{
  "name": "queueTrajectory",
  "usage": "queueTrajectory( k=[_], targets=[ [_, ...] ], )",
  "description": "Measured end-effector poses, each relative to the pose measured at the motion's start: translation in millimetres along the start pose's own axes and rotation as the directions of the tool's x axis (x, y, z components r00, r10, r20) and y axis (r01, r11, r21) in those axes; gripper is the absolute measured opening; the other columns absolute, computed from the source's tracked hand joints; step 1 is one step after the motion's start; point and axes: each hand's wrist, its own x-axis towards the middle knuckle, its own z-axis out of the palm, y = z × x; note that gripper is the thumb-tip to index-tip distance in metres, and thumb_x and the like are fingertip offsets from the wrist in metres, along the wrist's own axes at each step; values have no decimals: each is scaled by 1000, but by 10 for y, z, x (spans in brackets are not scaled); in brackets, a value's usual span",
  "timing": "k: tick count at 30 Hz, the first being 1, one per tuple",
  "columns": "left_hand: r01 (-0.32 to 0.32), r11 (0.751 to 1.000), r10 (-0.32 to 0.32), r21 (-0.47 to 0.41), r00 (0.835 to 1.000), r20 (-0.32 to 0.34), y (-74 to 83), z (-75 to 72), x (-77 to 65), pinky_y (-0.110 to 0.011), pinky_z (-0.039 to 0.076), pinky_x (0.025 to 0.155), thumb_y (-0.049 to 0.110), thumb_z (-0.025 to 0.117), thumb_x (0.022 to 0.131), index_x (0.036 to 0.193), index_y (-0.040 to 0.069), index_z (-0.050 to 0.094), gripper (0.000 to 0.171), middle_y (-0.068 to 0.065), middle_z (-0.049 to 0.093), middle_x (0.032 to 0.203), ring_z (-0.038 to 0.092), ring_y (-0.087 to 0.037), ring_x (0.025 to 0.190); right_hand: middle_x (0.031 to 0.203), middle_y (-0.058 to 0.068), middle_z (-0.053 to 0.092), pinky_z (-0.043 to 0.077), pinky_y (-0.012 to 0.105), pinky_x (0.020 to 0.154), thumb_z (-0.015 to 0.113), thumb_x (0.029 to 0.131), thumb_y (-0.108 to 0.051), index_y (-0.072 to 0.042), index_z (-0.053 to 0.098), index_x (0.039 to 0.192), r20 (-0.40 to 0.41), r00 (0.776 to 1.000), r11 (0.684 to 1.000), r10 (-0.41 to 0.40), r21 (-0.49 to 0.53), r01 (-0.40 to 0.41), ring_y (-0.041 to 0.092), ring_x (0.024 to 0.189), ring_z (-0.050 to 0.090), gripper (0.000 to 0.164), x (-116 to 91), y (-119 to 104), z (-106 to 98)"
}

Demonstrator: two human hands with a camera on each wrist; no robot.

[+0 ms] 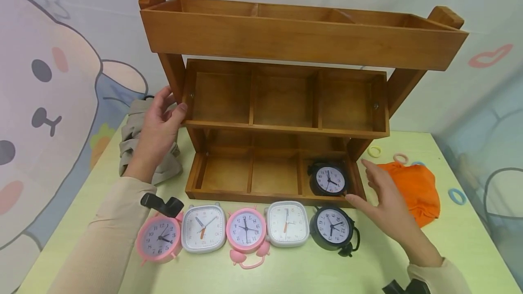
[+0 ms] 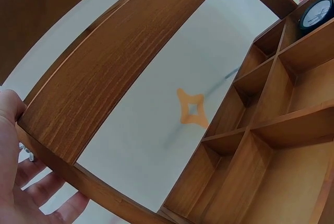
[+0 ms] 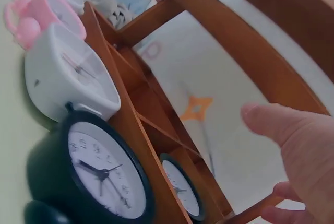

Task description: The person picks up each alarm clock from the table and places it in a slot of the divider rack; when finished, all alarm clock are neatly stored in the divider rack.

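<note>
A three-tier wooden shelf [image 1: 302, 37] with divided trays stands on the table. My left hand [image 1: 158, 133] grips the left end of its middle tray, thumb on the front corner and fingers behind. A black alarm clock [image 1: 330, 180] sits in the bottom tray's right compartment. Beside that compartment, my right hand [image 1: 386, 205] is held with thumb and fingers spread, holding nothing. Along the shelf's front lie a pink alarm clock [image 1: 159, 238], a white clock [image 1: 203, 229], another pink clock [image 1: 246, 230], another white clock [image 1: 287, 224] and another black clock [image 1: 333, 227].
An orange cloth pouch [image 1: 412, 189] lies right of the shelf, with a yellow ring [image 1: 374, 151], a pink ring [image 1: 400, 158] and blue rings around it. A grey cloth bag [image 1: 167, 167] is on the left. A printed curtain [image 1: 482, 94] hangs behind the table.
</note>
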Motion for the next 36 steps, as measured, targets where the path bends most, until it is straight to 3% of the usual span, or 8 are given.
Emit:
queueTrajectory(
  k=[4, 7, 8, 11, 13, 25, 31, 36],
  targets=[
    [7, 1000, -7, 5, 1000, -8, 3, -4, -7, -47, 37, 115, 30, 49, 102, 154, 24, 29, 56, -7, 36, 157, 42, -28, 141, 155, 16, 35, 40, 12, 105, 81, 82, -20, -20, 22, 158, -39, 999, 999, 17, 50, -15, 40, 132, 45, 96, -278, -47, 31],
    [12, 1000, -12, 5, 1000, -12, 12, -5, -18, -48, 37, 115, 31, 49, 102, 154, 25, 29, 56, -7, 36, 157, 40, -28, 142, 158, 14, 31, 45, 25, 106, 83, 80, -24, -24, 17, 159, -18, 998, 998, 61, 27, -60, 37, 134, 41, 103, -455, -43, 157],
    [13, 1000, -13, 4, 1000, -11, 14, -4, -21, -48, 37, 115, 31, 49, 102, 153, 26, 30, 56, -6, 36, 157, 41, -28, 142, 159, 15, 28, 44, 38, 109, 84, 79, -27, -25, 14, 159, 4, 996, 996, 87, 17, -87, 38, 136, 38, 106, -506, -38, 204],
    [14, 1000, -14, 4, 1000, -12, 18, -3, -29, -48, 37, 115, 32, 49, 102, 153, 27, 30, 55, -7, 36, 157, 41, -29, 142, 158, 22, 23, 32, 71, 103, 87, 73, -35, -20, 9, 159, 61, 989, 991, 132, -29, -130, 45, 138, 27, 117, -633, 3, 364],
    [13, 1000, -13, 3, 1000, -13, 13, -1, -28, -48, 37, 115, 32, 50, 102, 153, 27, 31, 54, -6, 37, 157, 41, -28, 142, 156, 26, 22, 25, 75, 104, 90, 68, -37, -15, 9, 159, 86, 987, 990, 137, -56, -132, 49, 138, 22, 123, -685, 40, 469],
    [5, 1000, -5, 12, 1000, -10, 18, 22, -25, -48, 36, 115, 32, 50, 102, 153, 27, 30, 55, -7, 37, 157, 40, -29, 143, 141, 21, 47, 24, 47, 90, 90, 67, -34, -9, 34, 149, 15, 994, 988, 112, -108, -109, 42, 123, 34, 103, -709, 118, 749],
    [-3, 1000, 3, 3, 1000, -8, 14, 19, -17, -48, 37, 115, 32, 50, 102, 154, 26, 29, 56, -7, 36, 157, 40, -29, 143, 141, 19, 48, 27, 52, 94, 90, 67, -35, -13, 37, 148, 40, 983, 981, 182, -82, -178, 41, 126, 33, 99, -692, 112, 731],
    [-4, 1000, 4, -5, 1000, -7, 10, 18, -24, -48, 37, 115, 31, 50, 102, 154, 26, 29, 57, -7, 37, 156, 40, -28, 142, 143, 19, 45, 41, 63, 93, 89, 67, -45, -18, 36, 149, 93, 950, 952, 298, -100, -289, 39, 127, 33, 101, -697, 91, 635]
  ],
)
